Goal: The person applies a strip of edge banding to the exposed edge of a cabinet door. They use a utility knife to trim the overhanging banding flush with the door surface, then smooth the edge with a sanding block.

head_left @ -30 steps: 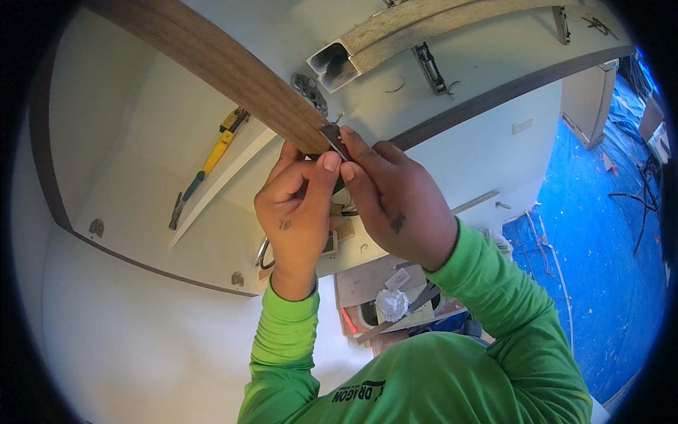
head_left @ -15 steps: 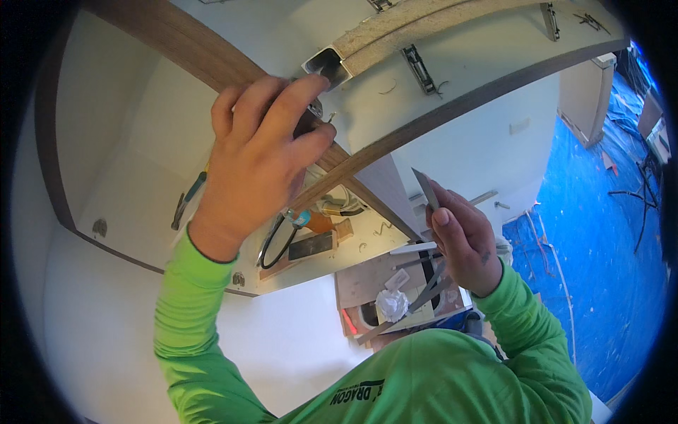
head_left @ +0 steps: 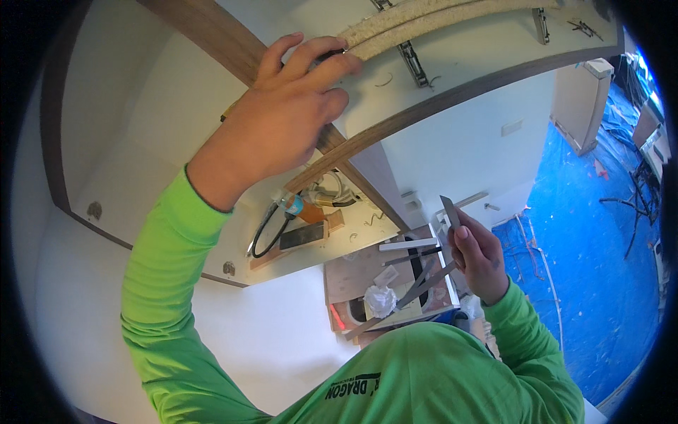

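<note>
- At the upper centre, the left hand (head_left: 272, 116) arches over a brown wooden edge (head_left: 215, 34), fingers spread and bent near the end of a beige curved beam (head_left: 438, 27); I cannot tell whether they grip anything.
- Well apart to the right, the right hand (head_left: 480, 258) pinches a thin grey strip (head_left: 448, 210) between thumb and fingers, tip upward.
- Below the left hand lies a dark block (head_left: 302, 235).
- Farther right spreads blue sheeting (head_left: 586, 283).

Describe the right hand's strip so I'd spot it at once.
Start from the blue floor sheet, then find the right hand by the sheet's left edge. Pointing up from that hand is a thin grey strip; unlike the longer strips lying below, it is held.
</note>
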`<state>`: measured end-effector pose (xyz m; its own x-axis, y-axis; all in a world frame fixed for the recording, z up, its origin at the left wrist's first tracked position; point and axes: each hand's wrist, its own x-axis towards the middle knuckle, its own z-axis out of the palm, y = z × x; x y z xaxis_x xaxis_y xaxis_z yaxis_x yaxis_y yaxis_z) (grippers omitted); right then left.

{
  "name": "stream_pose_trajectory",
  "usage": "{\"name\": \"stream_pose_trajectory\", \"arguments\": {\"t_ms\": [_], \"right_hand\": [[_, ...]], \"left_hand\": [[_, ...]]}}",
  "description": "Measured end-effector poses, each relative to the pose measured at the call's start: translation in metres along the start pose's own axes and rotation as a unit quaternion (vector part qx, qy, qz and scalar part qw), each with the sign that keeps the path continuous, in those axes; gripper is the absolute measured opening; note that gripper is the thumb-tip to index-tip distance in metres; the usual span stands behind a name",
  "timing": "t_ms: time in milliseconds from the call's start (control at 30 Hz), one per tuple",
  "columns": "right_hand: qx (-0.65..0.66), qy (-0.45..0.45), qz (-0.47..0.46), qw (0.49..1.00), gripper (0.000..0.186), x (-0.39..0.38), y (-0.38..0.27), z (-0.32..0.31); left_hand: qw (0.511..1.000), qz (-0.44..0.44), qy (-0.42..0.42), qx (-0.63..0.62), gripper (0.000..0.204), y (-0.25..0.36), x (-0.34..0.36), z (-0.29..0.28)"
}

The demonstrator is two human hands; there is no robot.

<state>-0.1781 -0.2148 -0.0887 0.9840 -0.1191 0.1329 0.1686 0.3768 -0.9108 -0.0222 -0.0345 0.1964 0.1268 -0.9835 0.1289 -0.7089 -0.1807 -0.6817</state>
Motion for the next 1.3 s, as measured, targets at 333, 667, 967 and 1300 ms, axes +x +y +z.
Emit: {"name": "stream_pose_trajectory", "arguments": {"t_ms": [333,667,967,1300], "right_hand": [[0.040,0.048,0.073,0.995,0.051,-0.029,0.019,-0.036],[0.028,0.011,0.030,0.999,0.029,-0.022,0.015,-0.010],[-0.052,-0.021,-0.111,0.992,0.023,0.006,-0.010,0.028],[-0.335,0.055,-0.474,0.813,0.030,0.104,-0.072,0.102]], "left_hand": [[0.989,-0.086,0.116,-0.042,0.019,-0.015,-0.019,-0.026],[0.994,-0.067,0.077,0.047,0.010,-0.003,-0.017,-0.010],[0.973,-0.135,0.178,0.055,0.011,0.007,-0.013,0.008],[0.762,-0.380,0.439,-0.287,0.063,0.059,-0.046,0.065]]}}
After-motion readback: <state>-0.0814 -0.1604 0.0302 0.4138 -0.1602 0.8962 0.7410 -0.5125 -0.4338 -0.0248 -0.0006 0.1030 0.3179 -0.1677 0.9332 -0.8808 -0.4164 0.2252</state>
